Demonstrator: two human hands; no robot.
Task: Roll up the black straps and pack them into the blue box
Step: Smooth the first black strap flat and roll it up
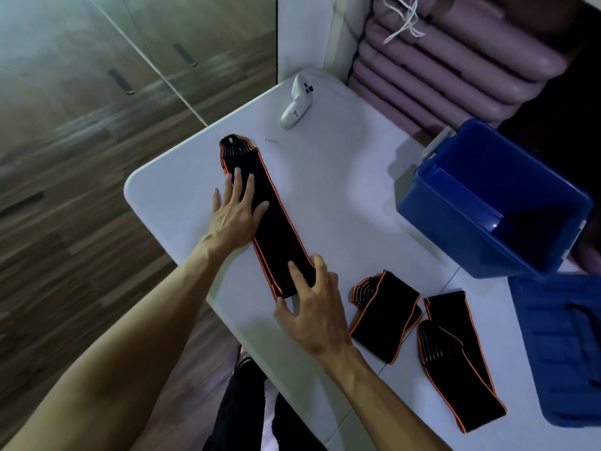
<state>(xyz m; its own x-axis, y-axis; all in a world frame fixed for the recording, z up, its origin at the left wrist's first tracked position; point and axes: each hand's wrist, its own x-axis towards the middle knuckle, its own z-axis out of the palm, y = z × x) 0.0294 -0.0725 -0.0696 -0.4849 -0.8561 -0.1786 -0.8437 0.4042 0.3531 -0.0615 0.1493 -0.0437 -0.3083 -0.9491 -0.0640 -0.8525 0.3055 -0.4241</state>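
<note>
A long black strap with orange edging (276, 222) lies flat on the white table (341, 190), running from far left toward me. My left hand (235, 213) presses flat on its upper half with fingers spread. My right hand (313, 307) rests on the strap's near end, fingers spread and thumb at the end's edge. Two more black straps lie to the right: a folded one (385, 315) and a longer one (458, 362). The blue box (487, 203) stands open and appears empty at the table's right.
A blue lid (562, 349) lies at the right edge, below the box. A white controller (296, 102) and a small screw (270, 139) sit at the table's far end. Pink folded cushions (455, 50) are stacked behind. Wooden floor lies to the left.
</note>
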